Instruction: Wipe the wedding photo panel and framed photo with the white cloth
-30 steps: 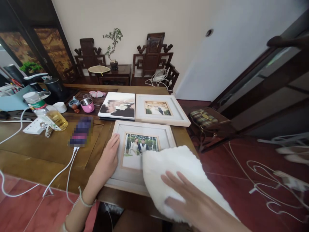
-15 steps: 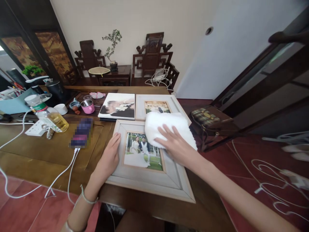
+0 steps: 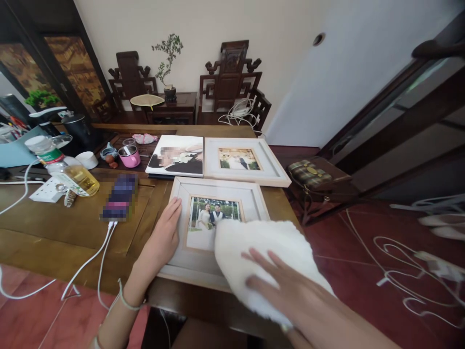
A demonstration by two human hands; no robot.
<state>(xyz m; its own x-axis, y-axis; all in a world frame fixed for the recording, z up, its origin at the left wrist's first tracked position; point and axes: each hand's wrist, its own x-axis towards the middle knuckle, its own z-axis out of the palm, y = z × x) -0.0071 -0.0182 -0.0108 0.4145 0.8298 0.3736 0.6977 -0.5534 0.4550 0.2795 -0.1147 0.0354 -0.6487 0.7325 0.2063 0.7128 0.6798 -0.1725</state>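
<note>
A pale wooden photo frame (image 3: 218, 191) with a wedding picture lies flat at the near edge of the brown table (image 3: 72, 232). My left hand (image 3: 164, 238) rests flat on the frame's left border, fingers stretched out. My right hand (image 3: 279, 286) presses a fluffy white cloth (image 3: 254, 247) onto the frame's lower right corner, fingers spread on top of it. The cloth hides that corner and part of the picture.
Behind it lie a second white frame (image 3: 243, 165) and a photo print (image 3: 178, 155). To the left are a phone (image 3: 119, 196) on a white cable, an oil bottle (image 3: 70, 172), a pink cup (image 3: 130, 157). A low stool with a plaid bag (image 3: 308, 175) stands at right.
My right hand has dragged the cloth from the frame's upper right corner down towards me to its lower right corner. The left hand has stayed on the left border.
</note>
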